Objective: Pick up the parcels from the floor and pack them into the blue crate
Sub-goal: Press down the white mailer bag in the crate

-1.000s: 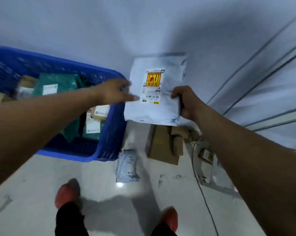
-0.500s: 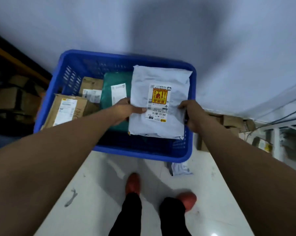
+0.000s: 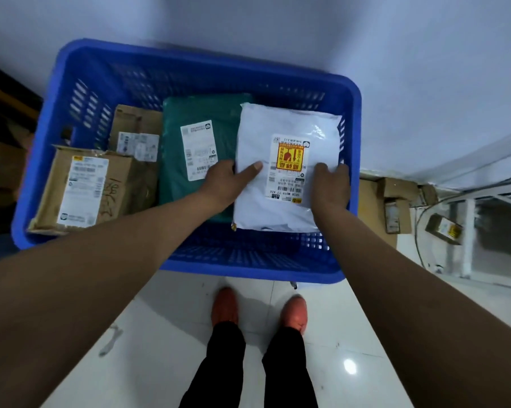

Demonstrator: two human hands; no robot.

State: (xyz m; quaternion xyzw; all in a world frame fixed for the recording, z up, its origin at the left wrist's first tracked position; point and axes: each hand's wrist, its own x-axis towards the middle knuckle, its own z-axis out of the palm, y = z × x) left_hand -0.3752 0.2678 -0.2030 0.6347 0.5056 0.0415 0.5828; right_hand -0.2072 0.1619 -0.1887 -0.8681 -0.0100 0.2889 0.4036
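Note:
A white poly-bag parcel (image 3: 266, 128) with a yellow and red label lies low inside the right part of the blue crate (image 3: 189, 263). My left hand (image 3: 227, 179) grips its left edge, thumb on top. My right hand (image 3: 332, 184) holds its right edge near the crate wall. Beside it in the crate are a green bag parcel (image 3: 177, 160), a small cardboard box (image 3: 136, 125) behind, and a larger cardboard box (image 3: 121, 184) at the left.
Cardboard boxes (image 3: 392, 201) and a small labelled box (image 3: 444, 229) lie on the floor right of the crate, near cables and a white frame (image 3: 469, 240). My red shoes (image 3: 224, 307) stand on white tiles just before the crate. A wall rises behind it.
Both hands carried the white parcel from right of the crate over it and lowered it into the crate's right side beside the green parcel.

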